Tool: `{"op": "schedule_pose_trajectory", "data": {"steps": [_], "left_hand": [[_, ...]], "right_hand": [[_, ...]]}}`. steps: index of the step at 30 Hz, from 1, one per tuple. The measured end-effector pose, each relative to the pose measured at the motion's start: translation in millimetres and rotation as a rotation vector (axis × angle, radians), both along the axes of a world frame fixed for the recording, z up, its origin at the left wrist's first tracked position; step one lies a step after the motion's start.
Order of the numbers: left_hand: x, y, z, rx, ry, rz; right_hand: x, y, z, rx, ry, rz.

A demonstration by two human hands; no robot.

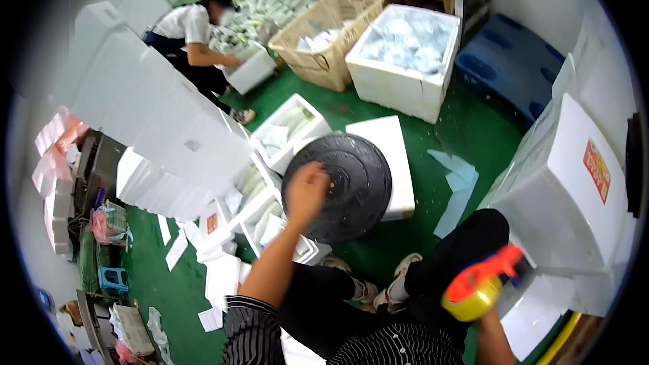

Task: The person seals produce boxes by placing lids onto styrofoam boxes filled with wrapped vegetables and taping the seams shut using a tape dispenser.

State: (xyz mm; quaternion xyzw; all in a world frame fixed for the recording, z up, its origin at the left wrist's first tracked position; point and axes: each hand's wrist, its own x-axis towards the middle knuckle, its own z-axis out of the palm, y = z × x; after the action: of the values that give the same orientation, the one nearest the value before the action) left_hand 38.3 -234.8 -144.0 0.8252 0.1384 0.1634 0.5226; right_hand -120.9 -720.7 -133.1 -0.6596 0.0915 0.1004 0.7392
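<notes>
My left hand [307, 192] is over a black round disc [358, 196] with a raised ring pattern, its fingers curled and slightly blurred. Whether it touches the disc or has anything in its fingers, I cannot make out. Low on the right, my right hand [488, 321] is closed on a tape dispenser [483, 280] with an orange-red frame and a yellow roll; the tape hides most of the fingers. White foam boxes [291, 132] with wrapped green produce and pale packs inside stand left of the disc. A white foam lid or box [389, 162] lies partly under the disc.
Stacked white foam boxes [155, 108] rise on the left; closed foam boxes with a red label [597, 169] stand right. Behind are a beige crate [318, 61], a foam box of pale-blue packs [405, 84] and a blue pallet [514, 57]. A co-worker [193, 37] bends over a box.
</notes>
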Motion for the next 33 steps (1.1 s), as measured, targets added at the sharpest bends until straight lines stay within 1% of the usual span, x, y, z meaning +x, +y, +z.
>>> {"op": "schedule_pose_trajectory", "data": {"steps": [1, 2, 3, 4, 6, 7, 8, 10, 11, 12, 14, 15, 18, 19, 20, 21, 22, 24, 27, 29, 30, 32, 33], "left_hand": [[-2, 46, -2, 0.247, 0.119, 0.106], [-4, 105, -20, 0.542, 0.133, 0.04], [-5, 133, -19, 0.554, 0.212, 0.049], [-2, 160, -18, 0.574, 0.285, 0.06], [15, 212, -45, 0.694, 0.49, 0.1], [27, 240, -61, 0.804, 0.496, 0.04], [46, 258, -77, 0.834, 0.519, 0.005], [96, 289, -120, 0.8, 0.453, 0.017], [120, 299, -144, 0.856, 0.393, -0.039], [143, 296, -158, 0.858, 0.404, -0.08], [176, 318, -212, 0.975, 0.336, -0.186], [186, 326, -242, 1.254, 0.448, -0.249], [193, 355, -297, 1.138, 0.268, -0.049], [193, 362, -305, 1.093, 0.271, -0.022], [195, 362, -299, 1.049, 0.28, 0.003], [204, 345, -280, 1.108, 0.317, 0.081], [215, 324, -244, 1.168, 0.335, 0.171], [241, 307, -156, 0.916, 0.497, 0.118], [252, 276, -57, 0.878, 0.579, 0.086], [234, 241, 0, 0.996, 0.513, 0.088], [215, 226, 28, 1.051, 0.484, 0.1], [157, 215, 56, 1.141, 0.279, 0.099], [130, 173, 83, 1.063, 0.358, 0.124]], "right_hand": [[4, 30, -15, 0.152, 0.117, 0.068], [2, 54, -42, 0.349, 0.22, 0.027], [18, 79, -24, 0.266, 0.232, 0.212], [21, 98, -35, 0.435, 0.35, 0.124], [38, 119, -27, 0.574, 0.58, 0.342], [44, 127, -34, 0.532, 0.637, 0.433], [51, 135, -40, 0.491, 0.688, 0.529], [54, 144, -61, 0.489, 0.789, 0.615], [56, 147, -52, 0.409, 0.77, 0.638], [58, 151, -44, 0.328, 0.752, 0.662], [75, 166, -44, 0.252, 0.751, 0.635], [85, 177, -50, 0.246, 0.765, 0.602], [110, 189, -77, 0.265, 0.804, 0.496], [115, 196, -86, 0.269, 0.806, 0.465], [116, 201, -90, 0.278, 0.805, 0.441], [115, 206, -90, 0.29, 0.8, 0.419], [111, 208, -87, 0.302, 0.79, 0.403], [87, 213, -64, 0.34, 0.751, 0.383], [62, 204, -27, 0.441, 0.67, 0.373], [49, 187, -21, 0.504, 0.641, 0.457], [43, 179, -31, 0.494, 0.691, 0.599], [30, 177, -49, 0.662, 0.555, 0.618], [34, 175, -39, 0.69, 0.532, 0.583]]}}
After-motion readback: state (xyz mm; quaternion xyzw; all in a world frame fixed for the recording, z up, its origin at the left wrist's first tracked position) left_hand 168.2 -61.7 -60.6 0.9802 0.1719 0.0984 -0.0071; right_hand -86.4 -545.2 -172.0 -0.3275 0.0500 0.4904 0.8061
